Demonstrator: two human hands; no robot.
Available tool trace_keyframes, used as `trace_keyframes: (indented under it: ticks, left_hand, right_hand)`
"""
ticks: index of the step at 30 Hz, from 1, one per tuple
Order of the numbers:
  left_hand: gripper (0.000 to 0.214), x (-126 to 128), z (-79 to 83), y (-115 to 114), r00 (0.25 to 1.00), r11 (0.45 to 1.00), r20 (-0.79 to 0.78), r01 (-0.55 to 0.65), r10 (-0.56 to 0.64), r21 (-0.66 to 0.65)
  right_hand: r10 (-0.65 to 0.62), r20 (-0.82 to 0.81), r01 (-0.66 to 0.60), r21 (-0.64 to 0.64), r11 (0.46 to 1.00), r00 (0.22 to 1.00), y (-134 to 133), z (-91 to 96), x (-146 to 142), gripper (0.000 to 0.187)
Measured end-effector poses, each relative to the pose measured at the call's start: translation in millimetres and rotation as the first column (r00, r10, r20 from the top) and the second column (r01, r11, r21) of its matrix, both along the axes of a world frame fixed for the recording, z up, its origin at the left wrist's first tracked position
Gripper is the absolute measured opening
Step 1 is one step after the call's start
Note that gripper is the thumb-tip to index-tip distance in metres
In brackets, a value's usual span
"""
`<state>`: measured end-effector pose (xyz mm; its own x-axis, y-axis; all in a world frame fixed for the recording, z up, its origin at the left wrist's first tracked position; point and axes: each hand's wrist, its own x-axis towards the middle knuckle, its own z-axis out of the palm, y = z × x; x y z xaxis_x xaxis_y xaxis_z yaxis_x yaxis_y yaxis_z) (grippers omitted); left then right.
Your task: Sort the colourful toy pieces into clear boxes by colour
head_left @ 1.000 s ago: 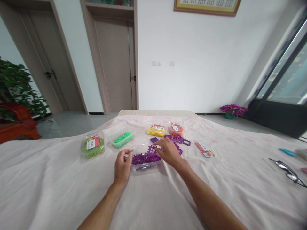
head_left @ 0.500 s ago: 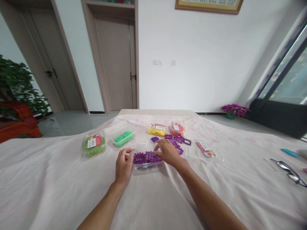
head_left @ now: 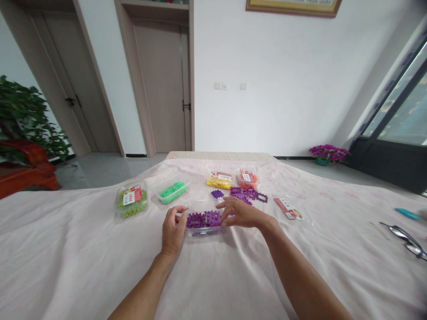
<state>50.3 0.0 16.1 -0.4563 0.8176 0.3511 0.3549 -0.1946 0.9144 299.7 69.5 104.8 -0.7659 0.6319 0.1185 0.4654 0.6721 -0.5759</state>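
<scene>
A clear plastic box [head_left: 204,231] holds several purple notched plastic pieces [head_left: 200,219]. My left hand [head_left: 174,226] is closed on the box's left rim, thumb and fingers pinching it. Over the right end of the box is my right hand [head_left: 238,212], its thumb and fingers apart and curved. The thumb tip is close to a flat purple piece [head_left: 214,218] inside; whether it touches is unclear. Behind the right hand, more loose purple pieces [head_left: 247,194] lie on the cloth, partly hidden by it. A round purple piece [head_left: 217,194] lies just beyond the box.
Lidded boxes of yellow pieces [head_left: 219,180] and orange pieces [head_left: 247,179] stand behind. A box of green pieces [head_left: 173,192] and a lidded lime-green box [head_left: 132,200] are at left. A labelled clear lid [head_left: 289,209] and glasses [head_left: 405,240] lie right on the cloth [head_left: 207,275].
My right hand has shifted slightly right and spread its fingers, uncovering more of the flat purple piece. My left hand stays on the box rim.
</scene>
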Motion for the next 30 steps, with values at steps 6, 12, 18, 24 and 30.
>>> trace_keyframes:
  ticks: [6,12,18,24,30]
  left_hand:
    - [0.021,0,-0.5,1,1.000,1.000,0.000,-0.006,0.006,-0.005]
    - [0.022,1,2.1,0,1.000,1.000,0.018,0.005,-0.005,0.000]
    - [0.022,1,1.5,0,1.000,1.000,-0.002,0.004,-0.004,0.005]
    - [0.022,0,-0.5,1,1.000,1.000,-0.011,0.008,-0.008,-0.007]
    - [0.023,-1,-3.0,2,0.999,1.000,-0.031,-0.008,0.009,0.008]
  right_hand:
    - [-0.118,-0.212,0.098,-0.100,0.990,0.970,7,-1.9,-4,0.021]
    - [-0.162,-0.272,0.194,0.093,0.977,0.948,-11,-0.6,-28,0.023]
    - [-0.119,-0.108,0.142,0.243,0.960,0.987,-27,-9.7,-47,0.030]
    - [-0.383,-0.170,0.415,0.233,0.880,0.908,9,-5.5,-5,0.026]
    - [-0.718,0.230,0.639,0.335,0.693,0.658,34,-10.5,57,0.017]
